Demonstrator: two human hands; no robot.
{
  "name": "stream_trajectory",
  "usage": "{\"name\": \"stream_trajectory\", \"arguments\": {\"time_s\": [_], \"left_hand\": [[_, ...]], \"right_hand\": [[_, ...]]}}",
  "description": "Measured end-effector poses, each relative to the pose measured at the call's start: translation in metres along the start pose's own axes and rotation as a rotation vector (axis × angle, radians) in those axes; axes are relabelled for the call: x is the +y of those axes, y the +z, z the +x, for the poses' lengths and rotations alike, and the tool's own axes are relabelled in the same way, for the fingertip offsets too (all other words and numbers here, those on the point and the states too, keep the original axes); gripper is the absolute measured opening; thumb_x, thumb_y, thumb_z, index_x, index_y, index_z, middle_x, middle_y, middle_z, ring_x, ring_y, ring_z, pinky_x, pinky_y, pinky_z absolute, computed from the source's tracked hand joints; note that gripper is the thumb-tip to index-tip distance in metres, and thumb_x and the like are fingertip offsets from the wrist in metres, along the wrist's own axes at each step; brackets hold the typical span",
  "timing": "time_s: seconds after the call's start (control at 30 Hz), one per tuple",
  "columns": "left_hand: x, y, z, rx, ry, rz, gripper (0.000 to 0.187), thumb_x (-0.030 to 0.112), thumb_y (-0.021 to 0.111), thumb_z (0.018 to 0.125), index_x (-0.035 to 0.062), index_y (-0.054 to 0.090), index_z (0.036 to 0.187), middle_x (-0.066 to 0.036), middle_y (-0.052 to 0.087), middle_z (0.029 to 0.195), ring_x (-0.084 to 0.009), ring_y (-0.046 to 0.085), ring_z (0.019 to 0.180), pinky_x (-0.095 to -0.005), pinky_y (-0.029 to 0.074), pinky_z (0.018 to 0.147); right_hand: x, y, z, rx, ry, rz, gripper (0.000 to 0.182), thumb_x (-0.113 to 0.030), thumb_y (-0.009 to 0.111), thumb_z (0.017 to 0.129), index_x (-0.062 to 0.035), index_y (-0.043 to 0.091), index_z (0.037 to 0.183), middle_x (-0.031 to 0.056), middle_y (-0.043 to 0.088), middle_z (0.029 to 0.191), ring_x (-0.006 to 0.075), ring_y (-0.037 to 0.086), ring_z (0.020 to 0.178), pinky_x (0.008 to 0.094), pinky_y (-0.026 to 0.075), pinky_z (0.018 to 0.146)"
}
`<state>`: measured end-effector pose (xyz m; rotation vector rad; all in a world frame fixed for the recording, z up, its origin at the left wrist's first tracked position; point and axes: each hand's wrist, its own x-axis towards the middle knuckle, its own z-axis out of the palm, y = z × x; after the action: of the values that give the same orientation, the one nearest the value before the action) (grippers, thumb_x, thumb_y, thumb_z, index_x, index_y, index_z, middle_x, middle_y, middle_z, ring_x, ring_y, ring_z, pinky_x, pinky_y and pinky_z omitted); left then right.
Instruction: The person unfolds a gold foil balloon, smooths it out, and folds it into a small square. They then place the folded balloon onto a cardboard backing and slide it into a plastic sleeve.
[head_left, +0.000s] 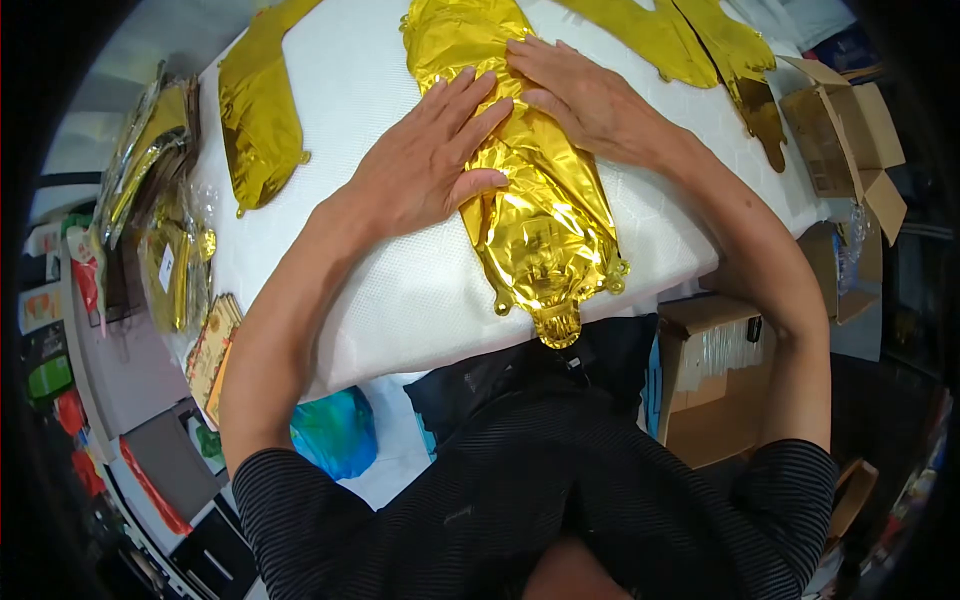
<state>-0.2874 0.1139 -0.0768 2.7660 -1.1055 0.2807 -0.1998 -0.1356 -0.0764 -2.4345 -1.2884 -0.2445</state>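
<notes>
A shiny gold foil balloon (545,235) lies lengthwise on the white padded table surface (400,300), wrinkled, its rounded tab end hanging at the near edge. My left hand (425,155) rests on the balloon's left side with its fingers spread and the thumb apart. On the upper right part of the balloon lies my right hand (590,100), palm down, fingers stretched out toward the left. Both hands press on the foil, and neither is closed around it.
Flat gold foil pieces lie at the upper left (260,120) and upper right (690,45). Plastic-wrapped packs (150,160) are at the left edge. Open cardboard boxes stand at the right (845,130) and below the table (715,400), near a blue bag (338,432).
</notes>
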Motion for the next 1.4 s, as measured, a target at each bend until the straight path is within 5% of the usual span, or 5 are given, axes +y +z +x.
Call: {"name": "stream_trajectory", "arguments": {"time_s": [0.2, 0.57, 0.77, 0.97, 1.4], "left_hand": [[-0.003, -0.001, 0.001, -0.014, -0.008, 0.020, 0.074, 0.054, 0.051, 0.102, 0.0032, 0.042, 0.154, -0.023, 0.037, 0.160, -0.0403, 0.028, 0.153, -0.0457, 0.025, 0.127], [0.000, 0.000, 0.000, -0.034, -0.015, -0.005, 0.079, 0.059, 0.045, 0.103, 0.0026, 0.035, 0.158, -0.023, 0.028, 0.165, -0.0380, 0.024, 0.155, -0.0449, 0.021, 0.128], [-0.003, -0.003, 0.000, -0.003, -0.023, -0.064, 0.075, 0.054, 0.051, 0.103, 0.0047, 0.036, 0.158, -0.021, 0.030, 0.165, -0.0383, 0.023, 0.156, -0.0441, 0.021, 0.128], [-0.020, -0.016, 0.009, 0.517, -0.439, -0.612, 0.046, 0.021, 0.079, 0.090, -0.0028, 0.065, 0.126, -0.020, 0.066, 0.127, -0.0309, 0.071, 0.103, -0.0379, 0.058, 0.090], [-0.088, -0.028, 0.085, -0.015, -0.847, -0.149, 0.065, 0.040, 0.089, 0.077, -0.0046, 0.070, 0.120, -0.016, 0.076, 0.097, -0.0262, 0.073, 0.087, -0.0370, 0.055, 0.081]], "right_hand": [[-0.004, 0.016, 0.008, 0.205, -0.087, -0.105, 0.048, -0.018, 0.055, 0.106, 0.0019, 0.046, 0.149, 0.0213, 0.047, 0.155, 0.0354, 0.041, 0.147, 0.0437, 0.035, 0.122], [-0.038, -0.011, 0.014, -0.212, 0.233, 0.343, 0.054, -0.005, 0.057, 0.096, 0.0059, 0.044, 0.147, 0.0249, 0.047, 0.153, 0.0388, 0.041, 0.147, 0.0460, 0.031, 0.124], [-0.016, 0.025, 0.010, 0.106, -0.064, -0.017, 0.046, -0.011, 0.050, 0.105, 0.0026, 0.044, 0.149, 0.0222, 0.051, 0.151, 0.0369, 0.044, 0.145, 0.0460, 0.033, 0.123], [-0.020, 0.028, 0.008, 0.098, 0.026, 0.015, 0.047, -0.011, 0.051, 0.104, 0.0031, 0.045, 0.148, 0.0217, 0.048, 0.153, 0.0357, 0.040, 0.148, 0.0464, 0.030, 0.125], [-0.022, 0.027, 0.007, 0.063, 0.027, 0.005, 0.049, -0.011, 0.050, 0.102, 0.0052, 0.044, 0.148, 0.0209, 0.043, 0.157, 0.0345, 0.035, 0.151, 0.0444, 0.026, 0.127]]}}
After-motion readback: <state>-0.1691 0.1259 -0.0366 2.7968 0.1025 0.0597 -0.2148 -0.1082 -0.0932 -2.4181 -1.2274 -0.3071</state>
